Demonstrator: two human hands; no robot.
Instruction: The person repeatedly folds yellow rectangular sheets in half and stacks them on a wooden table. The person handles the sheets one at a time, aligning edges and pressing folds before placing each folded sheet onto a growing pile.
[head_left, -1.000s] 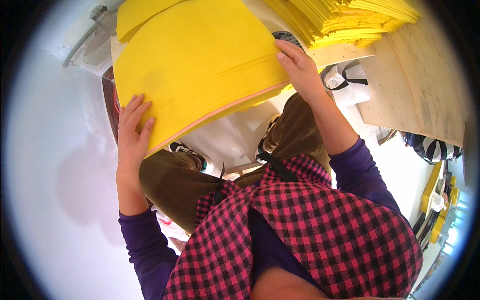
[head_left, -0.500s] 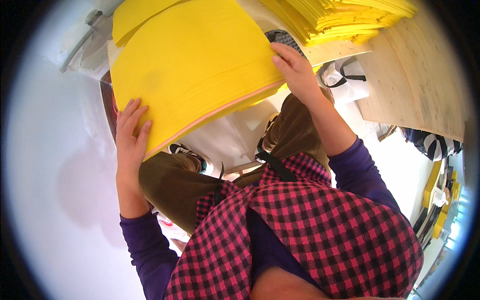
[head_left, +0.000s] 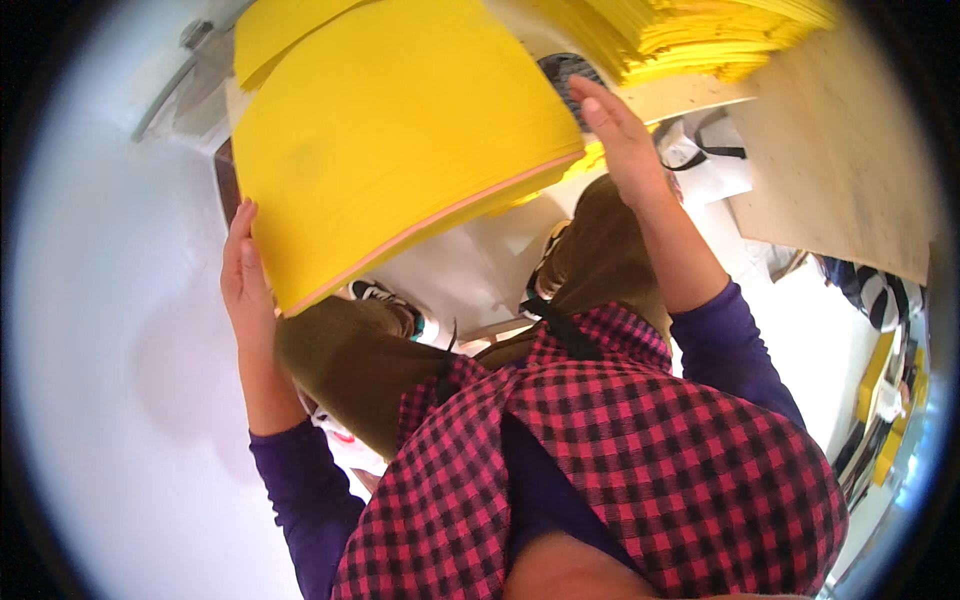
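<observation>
A thick stack of large yellow sheets (head_left: 400,150) lies before me, with a pale pink layer showing along its near edge. At its left near corner is my left hand (head_left: 245,275), fingers straight and upright alongside the edge; whether it touches the sheets I cannot tell. My right hand (head_left: 625,145) hovers just off the stack's right near corner, fingers stretched out, holding nothing. A yellow piece (head_left: 290,30) with a curved edge lies on the far left part of the stack. Close to my right fingertips is a dark grey textured object (head_left: 568,72), partly hidden.
More yellow sheets (head_left: 700,40) are heaped at the far right on a wooden surface (head_left: 690,98). A wooden panel (head_left: 840,160) stands at the right, with a white bag (head_left: 715,170) with black handles beside it. A white wall (head_left: 130,300) closes off the left.
Both hands have come off the top of the stack to its sides. The left slid outward to the left edge, the right outward past the right corner. The view shifted slightly.
</observation>
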